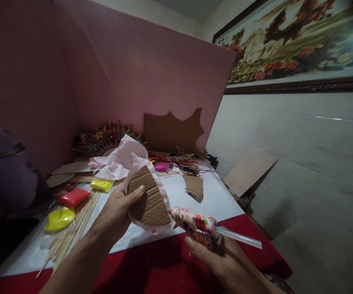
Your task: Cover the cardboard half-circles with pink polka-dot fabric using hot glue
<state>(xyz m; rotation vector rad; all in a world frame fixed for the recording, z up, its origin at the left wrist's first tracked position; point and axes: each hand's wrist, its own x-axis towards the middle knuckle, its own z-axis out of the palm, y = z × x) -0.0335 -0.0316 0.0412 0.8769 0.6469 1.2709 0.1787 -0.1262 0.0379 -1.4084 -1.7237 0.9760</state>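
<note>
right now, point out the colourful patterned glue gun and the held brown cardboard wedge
Colourful patterned glue gun point(196, 224): head view, middle of its body.
Held brown cardboard wedge point(151, 205): head view, middle of its ridged face.

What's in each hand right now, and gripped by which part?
Left hand: the cardboard, by its left edge, thumb on its face. Right hand: the glue gun, by its lower rear, partly hidden by the hand.
</note>
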